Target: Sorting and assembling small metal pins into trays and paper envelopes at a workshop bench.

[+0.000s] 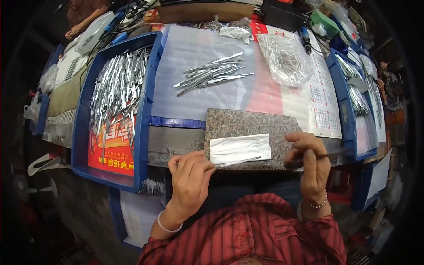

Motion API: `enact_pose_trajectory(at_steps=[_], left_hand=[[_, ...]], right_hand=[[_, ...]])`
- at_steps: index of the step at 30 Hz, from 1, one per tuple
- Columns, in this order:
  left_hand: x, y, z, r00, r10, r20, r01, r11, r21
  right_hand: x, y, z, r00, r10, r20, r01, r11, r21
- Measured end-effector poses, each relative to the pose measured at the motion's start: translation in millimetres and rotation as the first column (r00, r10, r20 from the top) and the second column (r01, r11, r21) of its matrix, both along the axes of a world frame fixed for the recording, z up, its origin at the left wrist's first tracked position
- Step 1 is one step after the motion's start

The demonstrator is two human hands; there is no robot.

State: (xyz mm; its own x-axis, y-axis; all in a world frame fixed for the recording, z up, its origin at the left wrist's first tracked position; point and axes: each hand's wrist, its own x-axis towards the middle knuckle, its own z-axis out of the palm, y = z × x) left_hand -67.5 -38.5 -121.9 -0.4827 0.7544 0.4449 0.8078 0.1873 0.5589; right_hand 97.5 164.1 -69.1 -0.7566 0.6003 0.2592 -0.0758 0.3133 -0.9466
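Note:
A folded white cloth (240, 148) lies on a speckled granite slab (247, 117) at the table's near edge. Over the cloth's near edge rests a slender silver metal piece (240, 161). My left hand (189, 179) is closed around its left end, fingers bent together. To the right of the slab is my right hand (311, 163), its fingers curled with thumb and forefinger close together. Something dark shows by those fingertips, too small to name. Beyond the slab, a loose pile of similar silver metal pieces (214, 73) lies on a plastic-covered sheet.
At left stands a blue tray (153, 66) heaped with such metal pieces. A clear plastic bag (287, 62) lies at the far right, near a dark screwdriver-like tool (305, 40). Another blue tray (338, 88) sits at the right edge. Another person's hand (73, 33) shows far left.

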Motion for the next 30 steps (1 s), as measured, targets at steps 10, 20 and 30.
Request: enact_pose_trajectory(at_steps=[10,20,30], left_hand=[[36,-32,17,0.987,-0.003,0.161,-0.01,0.997,0.082],[54,-55,6,0.84,0.025,0.543,-0.058,0.997,0.045],[49,-64,-11,0.45,0.055,0.891,-0.062,0.998,-0.031]], right_hand=[[6,-14,-32,0.893,0.442,0.082,-0.264,0.664,-0.699],[7,-34,-29,0.819,0.463,0.34,-0.227,0.804,-0.549],[-4,-47,-46,0.836,0.443,0.324,-0.34,0.881,-0.329]])
